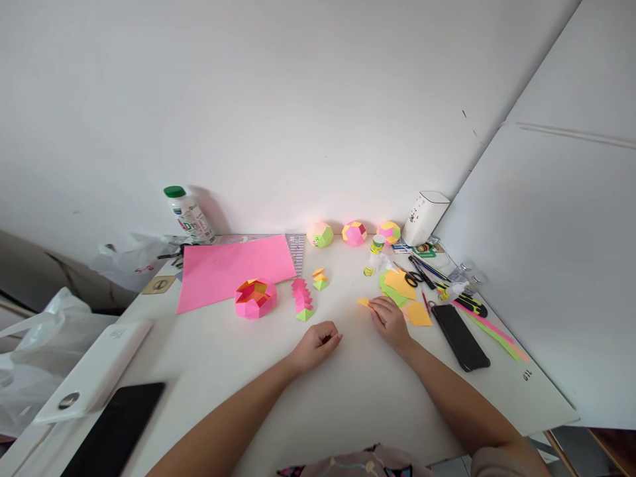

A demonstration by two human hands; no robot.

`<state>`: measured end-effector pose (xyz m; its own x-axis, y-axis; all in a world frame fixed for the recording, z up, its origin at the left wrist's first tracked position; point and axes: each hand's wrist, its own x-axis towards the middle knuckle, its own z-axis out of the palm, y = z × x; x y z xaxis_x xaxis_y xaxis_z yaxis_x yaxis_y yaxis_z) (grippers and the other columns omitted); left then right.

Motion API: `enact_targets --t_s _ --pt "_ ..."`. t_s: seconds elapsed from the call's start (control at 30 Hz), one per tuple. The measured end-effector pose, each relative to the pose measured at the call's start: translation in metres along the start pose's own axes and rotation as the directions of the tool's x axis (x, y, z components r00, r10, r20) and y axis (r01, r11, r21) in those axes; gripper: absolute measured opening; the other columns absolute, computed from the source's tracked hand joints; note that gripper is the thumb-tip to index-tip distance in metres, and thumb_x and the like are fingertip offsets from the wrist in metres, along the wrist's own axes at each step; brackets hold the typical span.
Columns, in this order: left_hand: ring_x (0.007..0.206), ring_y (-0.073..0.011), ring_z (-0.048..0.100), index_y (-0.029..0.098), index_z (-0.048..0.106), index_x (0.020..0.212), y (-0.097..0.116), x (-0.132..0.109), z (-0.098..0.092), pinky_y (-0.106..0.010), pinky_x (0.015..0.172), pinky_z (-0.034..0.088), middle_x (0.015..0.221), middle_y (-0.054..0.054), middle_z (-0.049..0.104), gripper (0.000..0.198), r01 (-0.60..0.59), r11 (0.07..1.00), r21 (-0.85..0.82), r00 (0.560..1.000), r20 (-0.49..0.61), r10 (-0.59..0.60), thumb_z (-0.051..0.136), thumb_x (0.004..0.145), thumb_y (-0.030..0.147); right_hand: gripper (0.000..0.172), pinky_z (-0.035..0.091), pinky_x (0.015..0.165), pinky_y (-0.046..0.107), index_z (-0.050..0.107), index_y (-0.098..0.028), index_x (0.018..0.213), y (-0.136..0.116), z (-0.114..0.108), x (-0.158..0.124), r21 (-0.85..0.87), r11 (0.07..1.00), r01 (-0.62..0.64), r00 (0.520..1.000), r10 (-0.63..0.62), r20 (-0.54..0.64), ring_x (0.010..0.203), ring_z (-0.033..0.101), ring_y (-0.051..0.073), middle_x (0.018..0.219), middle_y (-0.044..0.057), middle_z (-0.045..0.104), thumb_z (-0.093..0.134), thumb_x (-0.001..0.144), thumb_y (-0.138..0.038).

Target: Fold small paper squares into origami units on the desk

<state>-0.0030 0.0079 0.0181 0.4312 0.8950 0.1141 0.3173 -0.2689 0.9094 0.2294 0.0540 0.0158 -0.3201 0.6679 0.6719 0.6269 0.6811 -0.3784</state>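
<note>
My left hand (317,344) rests on the white table (348,391), fingers curled in loosely, nothing visible in it. My right hand (388,319) lies further right, its fingertips pressing on a small orange paper piece (364,302). Just beyond that hand are loose orange and green paper squares (400,286). A pink paper box with an orange top (255,297) and a stack of folded pink units (303,299) lie ahead of my left hand.
A large pink sheet (223,268), a bottle (189,215), three paper balls (354,232), a white container (423,217), glue (376,248), scissors (412,276), pens and a black phone (460,336) are around. A white case (94,371) and dark tablet (116,427) lie left.
</note>
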Motion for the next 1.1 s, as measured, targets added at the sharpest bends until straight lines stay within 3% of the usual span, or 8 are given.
enact_targets --t_s 0.17,0.53,0.73,1.1 --pt "0.057 -0.0100 0.040 0.018 0.038 0.059 0.001 -0.002 0.001 -0.024 0.055 0.035 0.064 0.001 0.044 0.033 0.017 1.000 -0.007 1.000 -0.023 -0.017 0.039 0.087 0.035 0.019 0.052 0.081 0.041 0.064 -0.019 0.093 0.000 0.002 -0.001 0.003 1.000 -0.001 1.000 0.001 0.004 0.088 0.059 0.021 0.087 0.008 0.067 0.049 0.084 -0.013" --pt "0.063 -0.0112 0.044 0.018 0.036 0.057 0.002 -0.005 0.005 -0.025 0.058 0.037 0.069 -0.002 0.047 0.032 -0.077 0.993 0.086 0.997 -0.006 0.078 0.040 0.086 0.029 0.022 0.052 0.079 0.041 0.065 -0.020 0.093 -0.003 -0.002 -0.003 -0.065 0.996 0.058 0.998 -0.057 0.012 0.086 0.060 0.022 0.086 0.008 0.068 0.045 0.086 -0.017" --pt "0.059 -0.0101 0.040 0.018 0.037 0.057 0.001 -0.003 0.007 -0.024 0.055 0.035 0.066 0.000 0.045 0.032 -0.046 0.993 0.106 0.998 -0.031 0.050 0.042 0.085 0.032 0.020 0.052 0.076 0.039 0.066 -0.019 0.091 -0.004 -0.003 -0.007 -0.016 0.997 0.075 0.997 -0.075 0.013 0.085 0.059 0.022 0.085 0.008 0.068 0.047 0.083 -0.014" --pt "0.058 -0.0096 0.039 0.017 0.038 0.056 0.001 -0.002 0.007 -0.023 0.054 0.034 0.065 0.000 0.045 0.036 -0.014 0.997 0.075 0.999 -0.047 0.017 0.041 0.086 0.036 0.018 0.052 0.071 0.037 0.064 -0.019 0.081 -0.007 -0.008 -0.012 0.125 0.989 -0.074 0.997 0.076 -0.013 0.077 0.059 0.020 0.078 0.007 0.066 0.047 0.084 -0.015"
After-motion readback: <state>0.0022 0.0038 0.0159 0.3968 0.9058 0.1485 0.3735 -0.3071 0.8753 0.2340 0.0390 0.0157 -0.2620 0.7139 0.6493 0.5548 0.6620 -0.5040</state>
